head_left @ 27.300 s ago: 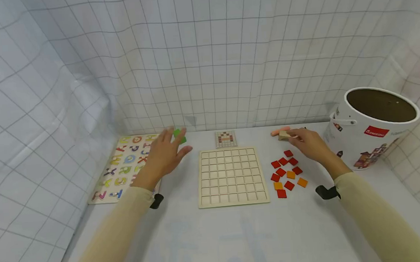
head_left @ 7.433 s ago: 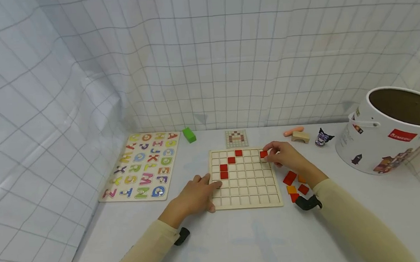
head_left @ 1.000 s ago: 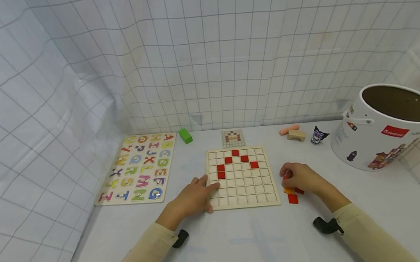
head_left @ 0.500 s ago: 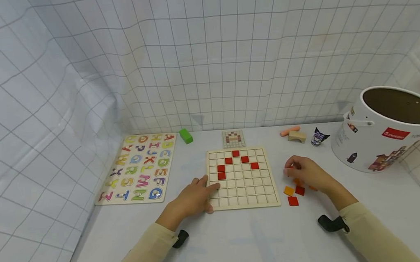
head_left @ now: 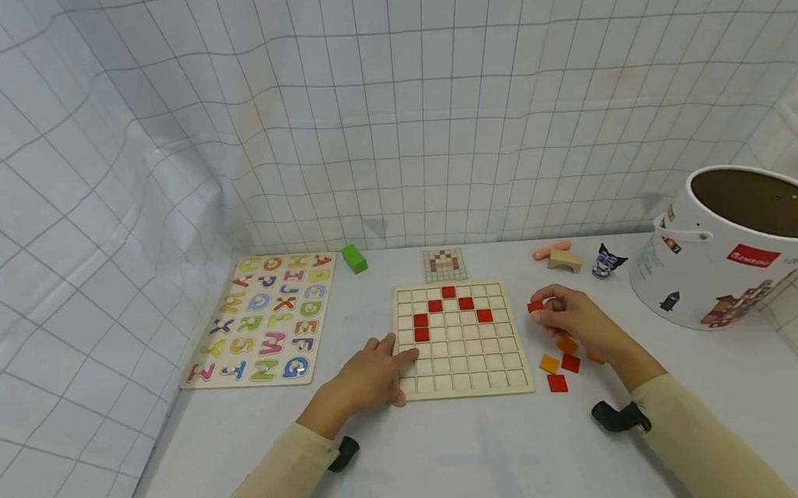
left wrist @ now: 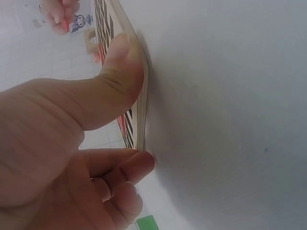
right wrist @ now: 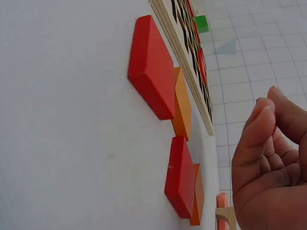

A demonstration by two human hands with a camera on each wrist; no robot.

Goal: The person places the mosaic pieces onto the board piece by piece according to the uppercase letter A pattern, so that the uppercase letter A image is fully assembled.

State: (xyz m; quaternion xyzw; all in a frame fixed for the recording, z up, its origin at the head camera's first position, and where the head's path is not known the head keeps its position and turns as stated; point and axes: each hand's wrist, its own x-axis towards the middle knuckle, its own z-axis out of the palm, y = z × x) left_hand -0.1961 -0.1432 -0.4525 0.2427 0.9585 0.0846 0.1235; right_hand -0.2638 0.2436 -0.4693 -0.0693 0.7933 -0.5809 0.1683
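Observation:
A pale wooden grid board [head_left: 464, 361] lies flat, with several red tiles [head_left: 466, 303] forming a peak in its far cells. My left hand [head_left: 370, 376] rests on its left side; the index finger reaches over the grid and the thumb touches the near-left corner. In the left wrist view, the thumb [left wrist: 112, 84] bears against the rim. Right of the board, my right hand [head_left: 577, 321] pinches a red tile [head_left: 535, 307] between thumb and index, above the table. Below that hand lie loose orange tiles [head_left: 549, 363] and red tiles [head_left: 556, 383].
Behind the board lies a small pattern card [head_left: 445, 264]. An alphabet puzzle [head_left: 257, 323] and green block [head_left: 354, 259] are at left. At right are an orange-pink stick [head_left: 551, 249], wooden arch block [head_left: 565, 261], purple figurine [head_left: 607, 261] and white bucket [head_left: 690, 281].
The board was bare at first; red tiles were laid on it since. In the last second my right hand has lifted a red tile from the pile and moved away from me. The left stays put.

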